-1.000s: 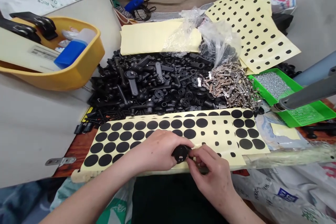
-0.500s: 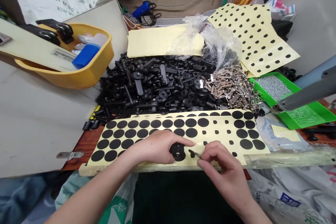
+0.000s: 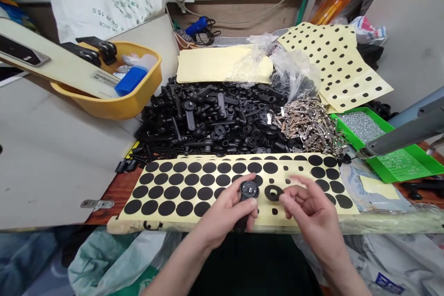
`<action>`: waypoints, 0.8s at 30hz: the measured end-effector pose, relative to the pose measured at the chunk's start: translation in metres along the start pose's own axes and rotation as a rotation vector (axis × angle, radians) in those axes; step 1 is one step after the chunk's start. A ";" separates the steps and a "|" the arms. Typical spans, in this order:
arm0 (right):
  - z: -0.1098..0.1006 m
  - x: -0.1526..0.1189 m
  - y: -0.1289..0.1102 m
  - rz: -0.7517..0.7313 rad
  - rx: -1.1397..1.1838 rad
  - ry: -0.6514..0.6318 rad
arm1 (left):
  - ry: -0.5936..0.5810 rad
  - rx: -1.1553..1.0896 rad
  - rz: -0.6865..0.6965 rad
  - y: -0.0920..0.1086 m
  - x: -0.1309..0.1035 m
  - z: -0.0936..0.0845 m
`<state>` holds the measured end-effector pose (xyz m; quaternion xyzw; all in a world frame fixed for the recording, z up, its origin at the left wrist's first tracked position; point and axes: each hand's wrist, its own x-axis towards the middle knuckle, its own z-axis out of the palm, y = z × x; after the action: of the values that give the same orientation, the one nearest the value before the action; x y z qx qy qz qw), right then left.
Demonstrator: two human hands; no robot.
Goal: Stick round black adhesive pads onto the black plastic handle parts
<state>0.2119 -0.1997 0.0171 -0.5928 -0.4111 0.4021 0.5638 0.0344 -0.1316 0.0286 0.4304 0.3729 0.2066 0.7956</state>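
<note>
One black ring (image 3: 268, 190): 3 o'clock of black handle (image 3: 246, 190)'s round end.
Right hand (image 3: 312, 206): half open, pinching ring's edge.
Left hand (image 3: 227, 210): closed round handle.
Ring face: now turned broadside to view; peeling seemingly finished.

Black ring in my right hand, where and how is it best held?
Probably pinch the black ring by its right edge, coming in from the right, as your right hand does. It looks flat with a central hole, so that grip should leave its left side uncovered.
</note>
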 end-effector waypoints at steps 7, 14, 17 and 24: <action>0.007 0.015 -0.009 0.068 0.134 -0.019 | 0.196 -0.062 0.136 -0.023 0.011 0.015; 0.021 0.021 -0.007 0.116 0.154 -0.079 | 0.246 -0.012 0.120 -0.027 0.012 0.016; 0.024 0.023 -0.005 0.119 0.160 -0.127 | 0.262 -0.016 0.112 -0.027 0.013 0.017; 0.028 0.023 -0.002 0.123 0.106 -0.141 | 0.263 -0.019 0.099 -0.025 0.014 0.017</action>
<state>0.1934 -0.1683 0.0181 -0.5565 -0.3909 0.4979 0.5382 0.0570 -0.1456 0.0077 0.4099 0.4504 0.3036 0.7328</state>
